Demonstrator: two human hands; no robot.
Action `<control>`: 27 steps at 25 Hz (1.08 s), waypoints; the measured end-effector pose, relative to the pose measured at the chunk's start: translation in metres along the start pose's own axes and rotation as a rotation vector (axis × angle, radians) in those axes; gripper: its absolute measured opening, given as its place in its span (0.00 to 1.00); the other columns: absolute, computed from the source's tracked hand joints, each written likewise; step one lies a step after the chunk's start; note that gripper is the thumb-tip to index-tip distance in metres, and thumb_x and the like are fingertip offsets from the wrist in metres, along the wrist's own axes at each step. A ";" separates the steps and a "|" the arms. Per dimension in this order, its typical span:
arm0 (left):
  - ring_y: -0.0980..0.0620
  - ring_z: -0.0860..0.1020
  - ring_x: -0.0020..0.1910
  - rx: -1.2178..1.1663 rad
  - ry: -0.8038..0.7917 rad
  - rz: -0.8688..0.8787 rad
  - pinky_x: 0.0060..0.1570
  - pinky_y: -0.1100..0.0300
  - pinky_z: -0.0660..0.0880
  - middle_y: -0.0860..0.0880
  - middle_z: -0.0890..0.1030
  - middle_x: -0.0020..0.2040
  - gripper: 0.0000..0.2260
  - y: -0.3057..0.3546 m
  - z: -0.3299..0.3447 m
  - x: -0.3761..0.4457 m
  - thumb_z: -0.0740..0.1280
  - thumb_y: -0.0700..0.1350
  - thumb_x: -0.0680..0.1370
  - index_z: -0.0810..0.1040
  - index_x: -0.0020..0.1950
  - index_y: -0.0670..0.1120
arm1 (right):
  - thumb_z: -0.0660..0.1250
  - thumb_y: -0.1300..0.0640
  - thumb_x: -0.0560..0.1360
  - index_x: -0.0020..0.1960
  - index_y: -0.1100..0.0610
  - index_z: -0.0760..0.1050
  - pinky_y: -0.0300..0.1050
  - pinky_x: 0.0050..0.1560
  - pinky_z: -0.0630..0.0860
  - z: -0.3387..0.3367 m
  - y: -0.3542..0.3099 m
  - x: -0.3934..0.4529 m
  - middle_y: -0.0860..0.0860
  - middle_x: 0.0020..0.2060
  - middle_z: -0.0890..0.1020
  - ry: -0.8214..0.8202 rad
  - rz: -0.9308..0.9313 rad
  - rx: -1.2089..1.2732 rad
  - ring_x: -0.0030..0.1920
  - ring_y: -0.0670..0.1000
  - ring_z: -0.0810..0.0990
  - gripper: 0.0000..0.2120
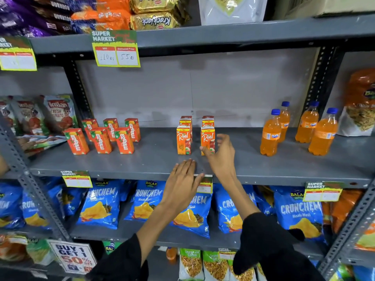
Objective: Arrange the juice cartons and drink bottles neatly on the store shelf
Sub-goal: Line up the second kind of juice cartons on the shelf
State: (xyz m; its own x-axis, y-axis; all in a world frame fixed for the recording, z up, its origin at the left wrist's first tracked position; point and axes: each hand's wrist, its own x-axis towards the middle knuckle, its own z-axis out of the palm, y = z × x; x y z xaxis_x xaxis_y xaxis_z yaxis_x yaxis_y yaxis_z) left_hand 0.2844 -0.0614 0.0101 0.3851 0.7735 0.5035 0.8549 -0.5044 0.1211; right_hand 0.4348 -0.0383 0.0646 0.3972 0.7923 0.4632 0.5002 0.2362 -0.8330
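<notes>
On the grey middle shelf [154, 159] stand several red Maaza cartons [101, 139] in two rows at the left. Several orange Real cartons [183, 141] stand in two short columns at the centre. Several orange Fanta bottles [271, 133] with blue caps stand upright at the right. My right hand [220, 155] is open beside the front right Real carton [207, 138], thumb at its lower corner, fingers spread and not closed around it. My left hand [182, 183] lies flat and empty over the shelf's front edge, below the Real cartons.
Blue Crunchem chip bags [99, 207] fill the shelf below. Snack packets [58, 112] lie at the far left, an orange bag [361, 94] at the far right. Biscuit packs [154, 19] sit on the top shelf. Price tags [115, 49] hang from shelf edges. Bare shelf lies between the groups.
</notes>
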 end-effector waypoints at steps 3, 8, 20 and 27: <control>0.48 0.64 0.77 -0.044 0.049 -0.040 0.78 0.52 0.53 0.44 0.68 0.77 0.28 -0.023 -0.012 -0.010 0.50 0.59 0.84 0.64 0.77 0.42 | 0.73 0.51 0.74 0.64 0.56 0.70 0.41 0.58 0.74 0.005 -0.013 -0.026 0.51 0.59 0.78 0.048 -0.110 0.008 0.58 0.47 0.77 0.23; 0.45 0.68 0.75 -0.033 0.116 -0.065 0.77 0.49 0.58 0.42 0.72 0.74 0.28 -0.087 -0.036 -0.031 0.51 0.58 0.83 0.68 0.75 0.40 | 0.72 0.54 0.75 0.59 0.57 0.74 0.40 0.57 0.74 0.064 -0.043 -0.057 0.49 0.53 0.81 0.052 -0.230 0.049 0.52 0.46 0.78 0.16; 0.45 0.71 0.68 -0.353 0.368 -0.424 0.65 0.44 0.73 0.45 0.74 0.69 0.21 -0.283 -0.085 -0.037 0.61 0.53 0.82 0.68 0.72 0.45 | 0.77 0.53 0.70 0.67 0.61 0.69 0.47 0.57 0.76 0.238 -0.100 -0.047 0.59 0.57 0.80 -0.168 0.051 0.029 0.57 0.57 0.80 0.31; 0.36 0.77 0.61 -0.360 0.221 -0.666 0.56 0.43 0.76 0.37 0.77 0.63 0.35 -0.316 -0.081 0.019 0.74 0.58 0.72 0.65 0.67 0.37 | 0.81 0.48 0.63 0.62 0.68 0.66 0.52 0.63 0.68 0.305 -0.117 -0.035 0.62 0.59 0.72 -0.053 0.097 -0.198 0.63 0.62 0.69 0.40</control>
State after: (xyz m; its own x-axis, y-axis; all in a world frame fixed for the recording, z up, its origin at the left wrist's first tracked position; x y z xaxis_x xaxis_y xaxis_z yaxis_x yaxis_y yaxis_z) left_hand -0.0070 0.0817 0.0510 -0.2787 0.8813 0.3815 0.7018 -0.0843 0.7073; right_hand 0.1283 0.0783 0.0535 0.4125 0.8355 0.3629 0.6051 0.0465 -0.7948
